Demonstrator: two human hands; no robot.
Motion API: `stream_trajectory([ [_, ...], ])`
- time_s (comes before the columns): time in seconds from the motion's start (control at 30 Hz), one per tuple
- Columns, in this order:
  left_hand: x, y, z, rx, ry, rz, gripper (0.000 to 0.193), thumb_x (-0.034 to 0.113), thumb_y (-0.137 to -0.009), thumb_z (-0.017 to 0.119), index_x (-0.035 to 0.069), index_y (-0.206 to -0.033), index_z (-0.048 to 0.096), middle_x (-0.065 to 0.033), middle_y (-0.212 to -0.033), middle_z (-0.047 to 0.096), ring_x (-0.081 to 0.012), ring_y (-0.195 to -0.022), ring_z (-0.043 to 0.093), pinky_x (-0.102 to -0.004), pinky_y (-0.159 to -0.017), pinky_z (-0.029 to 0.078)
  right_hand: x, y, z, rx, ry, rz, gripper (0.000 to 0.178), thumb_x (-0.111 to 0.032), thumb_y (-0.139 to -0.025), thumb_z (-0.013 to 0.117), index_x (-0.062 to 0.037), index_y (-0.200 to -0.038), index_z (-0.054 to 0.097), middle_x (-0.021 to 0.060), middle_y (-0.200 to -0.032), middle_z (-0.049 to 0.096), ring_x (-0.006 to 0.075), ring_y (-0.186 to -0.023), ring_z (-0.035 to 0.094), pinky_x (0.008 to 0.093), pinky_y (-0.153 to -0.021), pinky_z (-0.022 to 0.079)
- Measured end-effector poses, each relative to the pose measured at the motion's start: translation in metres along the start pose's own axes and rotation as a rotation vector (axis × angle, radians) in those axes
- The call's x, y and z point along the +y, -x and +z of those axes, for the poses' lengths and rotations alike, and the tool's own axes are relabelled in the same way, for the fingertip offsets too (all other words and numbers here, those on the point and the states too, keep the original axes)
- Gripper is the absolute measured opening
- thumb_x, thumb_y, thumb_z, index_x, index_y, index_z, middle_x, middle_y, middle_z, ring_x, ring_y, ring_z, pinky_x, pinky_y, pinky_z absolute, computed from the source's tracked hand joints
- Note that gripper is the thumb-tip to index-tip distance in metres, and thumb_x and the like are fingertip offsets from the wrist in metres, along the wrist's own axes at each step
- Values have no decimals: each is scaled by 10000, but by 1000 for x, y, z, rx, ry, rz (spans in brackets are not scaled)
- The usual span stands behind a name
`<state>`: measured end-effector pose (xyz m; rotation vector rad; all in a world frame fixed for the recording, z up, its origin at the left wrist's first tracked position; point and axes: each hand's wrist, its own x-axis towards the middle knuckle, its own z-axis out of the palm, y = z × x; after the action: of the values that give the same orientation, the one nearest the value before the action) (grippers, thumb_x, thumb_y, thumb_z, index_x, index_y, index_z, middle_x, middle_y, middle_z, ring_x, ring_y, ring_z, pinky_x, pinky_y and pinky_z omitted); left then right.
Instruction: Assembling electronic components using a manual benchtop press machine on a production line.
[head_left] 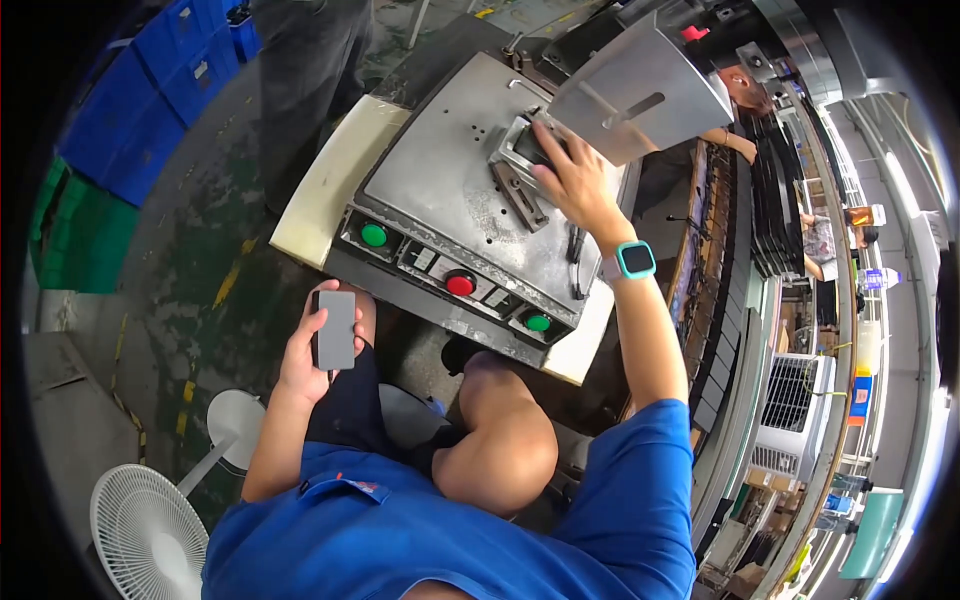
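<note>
In my left hand (pixel 304 345) I hold a flat grey rectangular device (pixel 337 331), fingers wrapped round its edges, over my left thigh. My right hand (pixel 577 178) reaches over the machine's metal table (pixel 430 160), wearing a watch with a teal case (pixel 635 260). Its fingers are stretched out and rest on a metal fixture (pixel 510 152) that sits on the table; part of the fixture is hidden under them. Beside the hand, a dark metal bar (pixel 519 197) is fixed to the table. A large grey metal block (pixel 645 95) hangs just beyond the hand.
The machine's front panel has a red button (pixel 460 284) between two green buttons (pixel 374 235). Blue bins (pixel 125 130) are stacked at the far left, above green ones (pixel 85 235). A white fan (pixel 155 530) stands at lower left. Another person's arm (pixel 735 143) shows behind the block.
</note>
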<state>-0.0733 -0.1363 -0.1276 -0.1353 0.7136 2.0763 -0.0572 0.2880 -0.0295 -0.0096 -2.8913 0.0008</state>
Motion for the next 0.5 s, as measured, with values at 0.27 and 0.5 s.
stream_trajectory([
  [0.27, 0, -66, 17, -60, -680, 430, 549, 16, -825, 639, 145, -1321, 442, -124, -1051, 592, -215, -918, 618, -338, -809, 513, -62, 56, -40, -340, 85, 206, 1007, -429, -748, 779, -181, -1547, 219, 222, -1507, 300, 421, -1399, 278, 592, -1073, 314],
  [0.5, 16, -79, 19, -71, -1040, 538, 474, -5, -822, 665, 71, -1252, 481, -123, -1099, 602, -228, -1000, 616, -329, -895, 485, -129, 136, -36, -268, 237, 230, 1139, -418, -644, 860, -106, -1532, 220, 252, -1533, 222, 427, -1420, 233, 596, -1111, 259],
])
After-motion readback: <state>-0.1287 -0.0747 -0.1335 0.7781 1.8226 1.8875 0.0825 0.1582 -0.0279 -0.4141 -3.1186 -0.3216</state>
